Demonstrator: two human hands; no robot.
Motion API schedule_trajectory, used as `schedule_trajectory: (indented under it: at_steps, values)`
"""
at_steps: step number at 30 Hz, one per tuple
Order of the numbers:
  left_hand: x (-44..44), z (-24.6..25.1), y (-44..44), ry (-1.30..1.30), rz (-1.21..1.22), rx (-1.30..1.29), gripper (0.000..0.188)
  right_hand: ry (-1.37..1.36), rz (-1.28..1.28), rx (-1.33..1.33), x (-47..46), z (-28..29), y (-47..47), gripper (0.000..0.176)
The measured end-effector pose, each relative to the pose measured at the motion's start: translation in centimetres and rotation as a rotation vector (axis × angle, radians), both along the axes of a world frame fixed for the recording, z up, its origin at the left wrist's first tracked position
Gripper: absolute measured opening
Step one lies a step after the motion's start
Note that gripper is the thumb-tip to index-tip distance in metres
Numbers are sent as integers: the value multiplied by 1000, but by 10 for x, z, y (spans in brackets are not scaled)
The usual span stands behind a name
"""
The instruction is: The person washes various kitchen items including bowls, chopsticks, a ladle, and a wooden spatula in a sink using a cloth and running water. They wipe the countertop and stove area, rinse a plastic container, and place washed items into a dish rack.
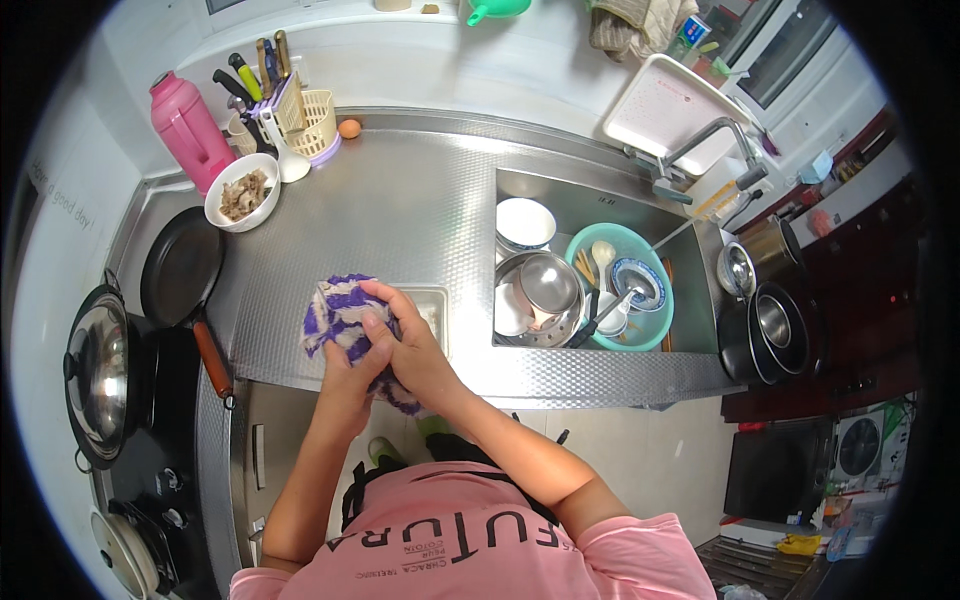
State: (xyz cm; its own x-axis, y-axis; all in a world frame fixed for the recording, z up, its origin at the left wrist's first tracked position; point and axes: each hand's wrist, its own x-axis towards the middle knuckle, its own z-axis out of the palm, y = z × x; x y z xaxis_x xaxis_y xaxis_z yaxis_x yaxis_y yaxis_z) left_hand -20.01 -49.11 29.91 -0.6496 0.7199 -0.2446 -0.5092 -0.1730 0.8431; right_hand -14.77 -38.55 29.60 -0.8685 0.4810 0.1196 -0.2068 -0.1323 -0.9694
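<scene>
Both of my hands grip a purple-and-white fuzzy cloth [341, 311] above the front edge of the stainless steel counter. My left hand [349, 375] presses against its lower side, and my right hand [409, 341] closes on it from the right, thumbs near each other. Part of the cloth hangs below my hands. Behind them, partly hidden, a rectangular metal tray [437, 311] lies on the counter. Water runs from the faucet [705, 142] into a mint-green basin [666, 330] of dishes and utensils.
The sink [694, 300] also holds bowls and a metal pot [550, 282]. At left are a frying pan [182, 262], a bowl of food [266, 210], a pink thermos [187, 127], a knife holder [315, 120], an egg [349, 129] and a lidded wok [97, 375] on the stove.
</scene>
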Motion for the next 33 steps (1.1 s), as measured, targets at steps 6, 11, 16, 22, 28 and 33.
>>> schedule_trajectory:
  at_steps: [6, 11, 16, 22, 28, 33]
  values:
    - [-11, -11, 1, -231, 4, 124, 32, -79, -84, 222, 32, 6, 35, 21]
    - [-12, -5, 1, -268, 2, 102, 34, -219, -509, 146, 138, -22, 121, 15]
    - [-9, -7, 23, -236, 83, 116, 31, -359, -928, -85, 294, -57, 273, 13]
    - [13, -12, 52, -199, 406, 118, 28, -385, -835, -334, 337, -68, 479, 9]
    - [57, -13, 74, -223, 710, 109, 28, -591, -450, -334, 269, -81, 605, 8]
    - [86, -10, 77, -172, 823, 42, 28, -510, -530, -631, 240, -84, 653, 21]
